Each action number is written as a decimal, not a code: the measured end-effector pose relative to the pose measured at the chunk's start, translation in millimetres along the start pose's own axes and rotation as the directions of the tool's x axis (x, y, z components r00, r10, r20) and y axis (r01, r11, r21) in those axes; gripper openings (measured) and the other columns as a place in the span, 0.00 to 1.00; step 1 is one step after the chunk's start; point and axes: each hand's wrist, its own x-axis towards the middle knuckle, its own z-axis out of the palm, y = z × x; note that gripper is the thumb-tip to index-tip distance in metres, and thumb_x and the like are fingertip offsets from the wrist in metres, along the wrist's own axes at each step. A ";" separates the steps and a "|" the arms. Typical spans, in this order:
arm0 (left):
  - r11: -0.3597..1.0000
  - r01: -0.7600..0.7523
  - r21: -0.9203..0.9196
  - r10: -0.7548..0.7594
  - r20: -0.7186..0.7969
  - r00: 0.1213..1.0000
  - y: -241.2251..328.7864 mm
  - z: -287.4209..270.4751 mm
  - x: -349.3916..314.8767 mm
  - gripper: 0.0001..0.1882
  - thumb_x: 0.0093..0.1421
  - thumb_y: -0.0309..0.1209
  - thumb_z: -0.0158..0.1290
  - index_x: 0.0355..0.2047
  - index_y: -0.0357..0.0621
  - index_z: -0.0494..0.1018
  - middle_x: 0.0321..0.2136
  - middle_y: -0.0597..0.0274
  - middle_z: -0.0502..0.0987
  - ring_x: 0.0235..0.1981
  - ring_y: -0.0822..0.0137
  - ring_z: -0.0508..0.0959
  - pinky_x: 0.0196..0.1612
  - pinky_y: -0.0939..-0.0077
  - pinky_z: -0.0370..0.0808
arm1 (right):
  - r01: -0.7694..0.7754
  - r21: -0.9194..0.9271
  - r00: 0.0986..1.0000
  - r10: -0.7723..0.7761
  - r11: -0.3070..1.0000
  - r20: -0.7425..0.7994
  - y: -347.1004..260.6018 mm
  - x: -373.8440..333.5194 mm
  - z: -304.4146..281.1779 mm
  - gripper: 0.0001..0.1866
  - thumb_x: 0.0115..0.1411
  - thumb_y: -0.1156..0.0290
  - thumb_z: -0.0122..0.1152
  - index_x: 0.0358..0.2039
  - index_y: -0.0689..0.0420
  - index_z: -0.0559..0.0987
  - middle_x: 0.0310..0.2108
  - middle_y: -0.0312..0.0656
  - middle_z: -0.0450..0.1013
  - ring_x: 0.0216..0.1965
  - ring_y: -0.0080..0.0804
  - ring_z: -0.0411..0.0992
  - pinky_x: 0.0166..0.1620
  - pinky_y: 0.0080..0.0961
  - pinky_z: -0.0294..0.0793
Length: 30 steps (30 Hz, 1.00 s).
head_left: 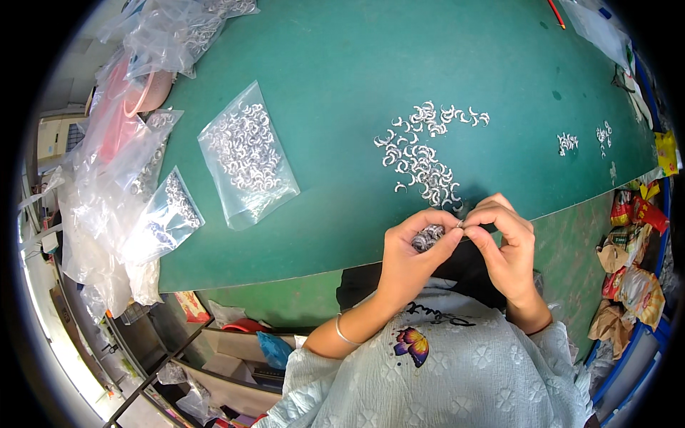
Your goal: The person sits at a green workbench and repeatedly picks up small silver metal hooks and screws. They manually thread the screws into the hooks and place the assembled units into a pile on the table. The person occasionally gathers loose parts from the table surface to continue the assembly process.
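My left hand is closed around a cluster of small silvery crescent-shaped metal pieces, near the table's front edge. Its thumb and forefinger meet my right hand, which pinches one small silvery piece between thumb and forefinger. That piece's exact shape is mostly hidden by the fingertips. Just beyond my hands, a loose pile of the same crescent pieces spreads over the green tabletop.
At left lies a clear plastic bag of crescent pieces, with a smaller bag beside it. A pink basket stands among more bags. Two small heaps lie at right. Food packets hang beyond the right edge.
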 end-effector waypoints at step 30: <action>0.929 0.217 -0.299 -0.206 0.070 0.976 -7.2 -11.6 -2.8 0.08 0.57 0.25 0.49 0.36 0.35 0.71 0.21 0.65 0.68 0.16 0.79 0.61 0.15 0.88 0.53 | -0.024 -0.169 0.986 -0.004 0.985 -0.166 25.3 7.3 3.0 0.05 0.46 0.85 0.58 0.24 0.64 0.73 0.24 0.41 0.72 0.25 0.30 0.67 0.28 0.22 0.65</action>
